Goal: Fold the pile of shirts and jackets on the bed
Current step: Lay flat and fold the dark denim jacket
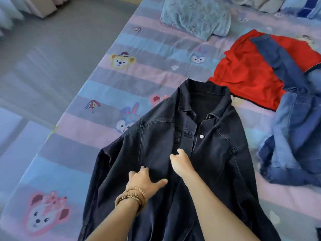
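Observation:
A black denim jacket [173, 153] lies front up on the bed, collar pointing away from me, sleeves spread to both sides. My left hand [144, 178], with beaded bracelets on the wrist, rests on the jacket's left front panel with the thumb spread out. Along the button placket in the middle, my right hand [180, 162] has its fingers curled round the front edge. A red shirt [243, 72] lies to the far right with a blue denim jacket [291, 136] crumpled partly over it.
The bed sheet [121, 80] is striped pink and blue with cartoon prints. A teal fuzzy garment [194, 16] lies at the far end. The grey floor [43, 58] runs along the bed's left edge. More bedding sits at the top right.

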{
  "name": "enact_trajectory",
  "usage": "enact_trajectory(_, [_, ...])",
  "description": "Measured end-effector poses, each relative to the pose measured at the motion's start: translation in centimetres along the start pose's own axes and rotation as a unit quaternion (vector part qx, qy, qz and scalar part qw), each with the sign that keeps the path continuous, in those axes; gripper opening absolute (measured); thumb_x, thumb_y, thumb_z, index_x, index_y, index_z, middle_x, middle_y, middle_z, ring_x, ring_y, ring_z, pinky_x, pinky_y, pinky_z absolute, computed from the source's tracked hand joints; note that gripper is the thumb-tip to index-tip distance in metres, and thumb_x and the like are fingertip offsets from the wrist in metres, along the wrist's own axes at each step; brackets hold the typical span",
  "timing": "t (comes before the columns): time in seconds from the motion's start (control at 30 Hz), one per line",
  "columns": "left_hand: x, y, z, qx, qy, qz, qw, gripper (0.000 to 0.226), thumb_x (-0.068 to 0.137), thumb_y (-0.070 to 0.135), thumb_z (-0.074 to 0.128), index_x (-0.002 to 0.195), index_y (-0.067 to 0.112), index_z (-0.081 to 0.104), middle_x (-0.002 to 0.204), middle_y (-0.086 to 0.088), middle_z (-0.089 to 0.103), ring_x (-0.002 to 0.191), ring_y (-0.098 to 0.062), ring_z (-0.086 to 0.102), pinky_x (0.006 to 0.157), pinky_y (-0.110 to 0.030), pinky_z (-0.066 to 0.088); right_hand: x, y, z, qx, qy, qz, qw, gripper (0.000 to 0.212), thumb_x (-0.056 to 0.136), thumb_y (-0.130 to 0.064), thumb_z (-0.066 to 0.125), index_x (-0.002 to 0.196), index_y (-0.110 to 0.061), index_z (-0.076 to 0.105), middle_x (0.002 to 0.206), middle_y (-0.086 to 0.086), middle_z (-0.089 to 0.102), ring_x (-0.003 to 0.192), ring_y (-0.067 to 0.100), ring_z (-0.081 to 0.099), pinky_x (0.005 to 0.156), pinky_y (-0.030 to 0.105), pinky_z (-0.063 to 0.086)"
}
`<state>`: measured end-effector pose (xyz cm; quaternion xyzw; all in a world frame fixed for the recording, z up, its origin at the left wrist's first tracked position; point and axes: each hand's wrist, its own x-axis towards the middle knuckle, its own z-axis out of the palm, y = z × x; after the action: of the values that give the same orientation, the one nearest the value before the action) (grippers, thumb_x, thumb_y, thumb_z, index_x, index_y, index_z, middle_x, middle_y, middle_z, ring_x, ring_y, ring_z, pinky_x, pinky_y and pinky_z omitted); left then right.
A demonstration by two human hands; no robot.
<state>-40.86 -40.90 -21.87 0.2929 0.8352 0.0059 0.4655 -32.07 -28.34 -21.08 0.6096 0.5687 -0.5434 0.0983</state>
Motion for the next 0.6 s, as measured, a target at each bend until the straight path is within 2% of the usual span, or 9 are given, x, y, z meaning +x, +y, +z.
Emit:
enact_trajectory(0.07, [-0.2,0.6,2.5,0.074,0.021,-0.016,0.997,0.106,0.074,0.073,0.056,0.152,0.013,0.014,0.161,-0.003,0.007,0.143,-0.033,0.009,0.113,-0.042,0.027,0.9,-0.6,0.8,0.103,-0.029,0.003,0.994,0.062,0.098,-0.016,0.047,0.154,-0.013,0.019,0.108,0.005,0.061,0.097,0.02,0.06,0.091,0.036,0.049])
enact_trajectory(0.1, [-0.4,0.6,3.5,0.089,0.038,-0.022,0.995,0.102,0.08,0.062,0.057,0.153,0.012,0.006,0.162,-0.003,-0.002,0.145,-0.035,0.004,0.117,-0.043,0.021,1.2,-1.5,1.2,0.135,-0.047,-0.009,0.99,0.067,0.097,-0.012,0.048,0.155,-0.018,0.015,0.105,0.005,0.064,0.09,0.019,0.064,0.085,0.036,0.053])
enact_trajectory(0.17, [-0.8,0.6,3.7,0.096,0.067,-0.007,0.993,0.076,0.088,0.03,0.052,0.152,0.014,0.013,0.161,-0.004,0.006,0.146,-0.031,0.009,0.117,-0.041,0.022,1.1,-3.0,1.1,0.171,-0.071,-0.049,0.982,0.077,0.094,-0.002,0.048,0.156,-0.028,0.01,0.099,0.008,0.071,0.081,0.017,0.071,0.074,0.03,0.055])
enact_trajectory(0.27, [-1.2,-2.0,-1.6,0.02,0.117,-0.017,0.993,0.037,0.083,0.012,0.045,0.117,0.026,0.052,0.126,-0.005,0.056,0.119,-0.029,0.052,0.093,-0.038,0.047,0.4,-6.5,0.6,0.026,-0.06,-0.138,0.988,0.089,0.089,0.006,0.046,0.152,-0.045,0.011,0.089,0.005,0.071,0.082,0.019,0.071,0.082,0.033,0.056])
enact_trajectory(0.37, [-0.7,-5.3,-11.3,-0.015,0.189,-0.047,0.981,0.029,0.078,0.008,0.048,0.1,0.023,0.059,0.105,-0.011,0.064,0.099,-0.037,0.06,0.077,-0.035,0.048,0.4,-10.7,0.2,-0.268,-0.017,-0.205,0.941,0.093,0.089,-0.001,0.047,0.151,-0.051,-0.002,0.079,0.008,0.061,0.074,0.025,0.061,0.072,0.039,0.053])
enact_trajectory(0.4, [0.0,-6.3,-15.1,-0.015,0.234,-0.048,0.971,0.027,0.078,0.006,0.049,0.096,0.022,0.06,0.099,-0.011,0.064,0.095,-0.038,0.06,0.072,-0.034,0.046,0.8,-12.5,0.6,-0.334,-0.009,-0.213,0.918,0.089,0.09,-0.005,0.047,0.151,-0.049,0.001,0.081,0.007,0.059,0.074,0.026,0.059,0.068,0.039,0.051])
enact_trajectory(0.47, [1.9,-7.0,-22.0,-0.024,0.327,-0.031,0.944,0.027,0.076,0.003,0.049,0.092,0.02,0.061,0.086,-0.007,0.057,0.083,-0.034,0.057,0.067,-0.032,0.042,2.0,-16.0,1.2,-0.368,0.017,-0.234,0.9,0.066,0.093,-0.013,0.05,0.146,-0.042,0.024,0.093,0.007,0.059,0.085,0.029,0.058,0.073,0.04,0.051])
enact_trajectory(0.53, [4.3,-6.8,-28.2,-0.047,0.385,-0.01,0.922,0.029,0.075,0.001,0.048,0.093,0.021,0.06,0.083,-0.004,0.052,0.076,-0.03,0.05,0.065,-0.032,0.04,4.2,-19.7,1.9,-0.325,0.059,-0.257,0.908,0.034,0.096,-0.019,0.05,0.129,-0.026,0.044,0.097,0.008,0.06,0.092,0.03,0.055,0.076,0.042,0.051])
enact_trajectory(0.6, [8.1,-6.8,-32.8,-0.069,0.401,-0.002,0.914,0.031,0.075,0.002,0.047,0.096,0.021,0.059,0.088,-0.004,0.056,0.081,-0.032,0.053,0.067,-0.034,0.043,7.5,-23.6,3.0,-0.288,0.106,-0.271,0.912,0.013,0.098,-0.018,0.049,0.111,-0.015,0.051,0.092,0.006,0.058,0.092,0.031,0.055,0.069,0.04,0.047])
